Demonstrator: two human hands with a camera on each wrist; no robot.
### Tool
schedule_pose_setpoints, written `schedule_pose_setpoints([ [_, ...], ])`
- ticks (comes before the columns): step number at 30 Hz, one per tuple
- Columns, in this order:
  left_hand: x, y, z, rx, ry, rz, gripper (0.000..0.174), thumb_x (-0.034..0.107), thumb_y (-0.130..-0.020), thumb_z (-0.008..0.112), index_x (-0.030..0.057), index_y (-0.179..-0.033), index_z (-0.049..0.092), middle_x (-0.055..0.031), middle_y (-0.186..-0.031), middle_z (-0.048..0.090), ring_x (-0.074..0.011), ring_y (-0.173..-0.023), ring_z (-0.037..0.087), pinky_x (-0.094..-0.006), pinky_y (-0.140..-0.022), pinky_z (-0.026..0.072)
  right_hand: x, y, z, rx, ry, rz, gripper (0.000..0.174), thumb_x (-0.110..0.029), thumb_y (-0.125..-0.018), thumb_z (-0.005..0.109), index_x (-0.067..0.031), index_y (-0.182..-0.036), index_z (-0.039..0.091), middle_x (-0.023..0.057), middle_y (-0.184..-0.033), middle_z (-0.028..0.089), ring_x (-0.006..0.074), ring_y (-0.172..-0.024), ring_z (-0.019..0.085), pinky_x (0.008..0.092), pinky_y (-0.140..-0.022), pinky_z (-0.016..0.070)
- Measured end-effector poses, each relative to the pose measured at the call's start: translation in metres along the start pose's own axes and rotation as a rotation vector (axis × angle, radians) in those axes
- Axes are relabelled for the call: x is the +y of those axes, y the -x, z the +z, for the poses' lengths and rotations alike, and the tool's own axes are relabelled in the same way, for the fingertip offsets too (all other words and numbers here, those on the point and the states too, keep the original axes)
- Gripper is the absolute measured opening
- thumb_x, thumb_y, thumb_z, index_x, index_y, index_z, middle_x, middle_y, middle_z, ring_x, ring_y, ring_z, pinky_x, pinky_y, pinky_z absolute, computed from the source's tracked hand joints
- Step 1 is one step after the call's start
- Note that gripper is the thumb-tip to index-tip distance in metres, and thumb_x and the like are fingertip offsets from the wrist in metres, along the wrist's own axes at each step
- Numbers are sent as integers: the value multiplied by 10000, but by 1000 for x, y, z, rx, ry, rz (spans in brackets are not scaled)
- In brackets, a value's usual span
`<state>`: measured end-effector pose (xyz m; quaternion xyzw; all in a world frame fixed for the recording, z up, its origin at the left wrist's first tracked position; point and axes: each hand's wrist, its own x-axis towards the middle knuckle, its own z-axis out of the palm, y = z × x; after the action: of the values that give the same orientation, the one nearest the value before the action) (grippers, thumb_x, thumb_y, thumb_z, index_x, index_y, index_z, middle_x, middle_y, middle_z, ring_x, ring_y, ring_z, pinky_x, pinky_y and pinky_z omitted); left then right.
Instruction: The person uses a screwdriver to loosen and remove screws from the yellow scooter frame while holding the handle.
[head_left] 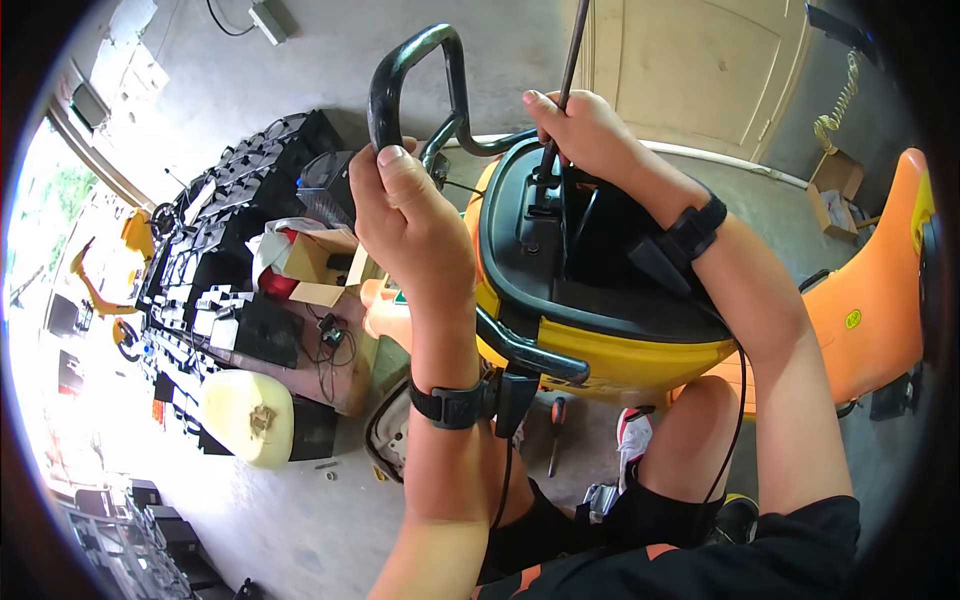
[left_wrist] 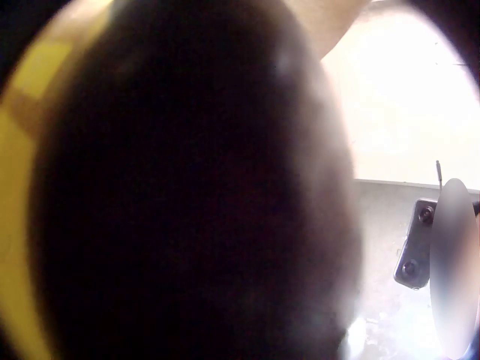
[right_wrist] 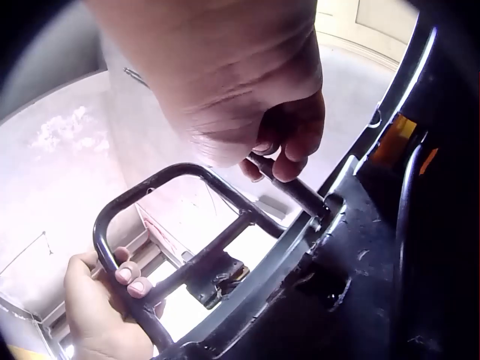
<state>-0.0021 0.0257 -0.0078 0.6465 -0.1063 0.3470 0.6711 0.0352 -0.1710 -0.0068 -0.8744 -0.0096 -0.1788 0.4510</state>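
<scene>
My left hand (head_left: 415, 220) grips a bent black tubular rack (head_left: 455, 75) that rises at the front of a yellow scooter body (head_left: 620, 355). In the right wrist view its fingers wrap round one side tube of the rack (right_wrist: 112, 217). My right hand (head_left: 600, 135) holds a long, thin, dark metal rod (head_left: 574, 55) whose lower end stands on the black top panel (head_left: 525, 225). Close up, the thicker end of the rod (right_wrist: 296, 193) meets the panel's edge beside an opening. A large dark shape (left_wrist: 195, 187) blocks most of the left wrist view.
A red-handled screwdriver (head_left: 557, 435) lies on the floor by my shoe. To the left stand rows of black batteries (head_left: 255, 185), an open cardboard box (head_left: 320, 275) and a pale yellow container (head_left: 245, 415). An orange body part (head_left: 870, 290) stands at the right.
</scene>
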Motion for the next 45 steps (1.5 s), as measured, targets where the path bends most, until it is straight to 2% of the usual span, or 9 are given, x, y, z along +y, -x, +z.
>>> schedule_pose_setpoints([
  [5,1,0,0,-8,-9,-16,368,310,-1036,425,-10,-1000,603,-45,-743,576,-140,-652,521,-298,-611,422,10,-11,3,-4,31,-18,570,-477,-976,524,21,-718,626,128,-621,586,238,-634,579,375,-663,483],
  [20,-2,-1,2,36,-58,-10,371,304,-1029,424,-14,-1004,614,-123,-785,654,-222,-672,600,-345,-640,461,-5,-3,14,32,193,-249,539,-420,-989,549,55,-740,610,240,-618,546,418,-583,493,442,-608,462],
  [21,-1,-1,2,36,-59,-10,371,304,-1029,424,-14,-1004,614,-123,-785,654,-222,-672,600,-345,-640,461,-5,-5,13,32,192,-249,539,-420,-989,549,55,-740,610,240,-618,546,418,-583,493,442,-608,462],
  [23,-1,0,1,24,-64,-14,370,302,-1027,424,-14,-1006,615,-124,-786,657,-226,-672,604,-347,-642,462,-2,-10,13,-40,191,-261,519,-418,-995,562,29,-733,557,111,-581,444,184,-577,380,365,-568,417],
  [26,-2,-1,2,29,-50,-17,369,300,-1025,419,-12,-1002,614,-119,-775,653,-223,-665,603,-344,-639,461,2,-9,16,22,143,-183,540,-423,-995,538,56,-755,600,244,-640,550,395,-590,479,426,-622,466],
  [36,-1,0,1,21,-43,-3,335,281,-1023,433,-2,-981,609,-104,-727,625,-211,-637,593,-341,-615,453,9,-6,13,25,148,-170,582,-482,-981,544,42,-734,610,183,-586,527,291,-542,485,415,-608,459],
  [38,-3,-1,1,23,-63,21,320,273,-1021,441,4,-977,608,-107,-719,622,-216,-631,591,-346,-611,455,8,-6,14,-5,115,-86,532,-454,-993,558,3,-721,575,39,-575,476,143,-566,436,341,-569,420],
  [41,-4,0,0,19,-55,48,303,264,-1016,450,8,-977,606,-117,-709,614,-240,-623,595,-358,-608,459,1,-1,8,-156,79,107,544,-473,-989,559,7,-735,592,40,-565,477,148,-550,448,342,-553,418],
  [45,-7,-1,0,25,-90,60,277,248,-1006,460,10,-986,602,-124,-700,607,-279,-613,599,-381,-597,456,6,-2,7,-148,211,-79,567,-509,-976,548,13,-768,621,95,-546,516,214,-445,539,347,-464,449],
])
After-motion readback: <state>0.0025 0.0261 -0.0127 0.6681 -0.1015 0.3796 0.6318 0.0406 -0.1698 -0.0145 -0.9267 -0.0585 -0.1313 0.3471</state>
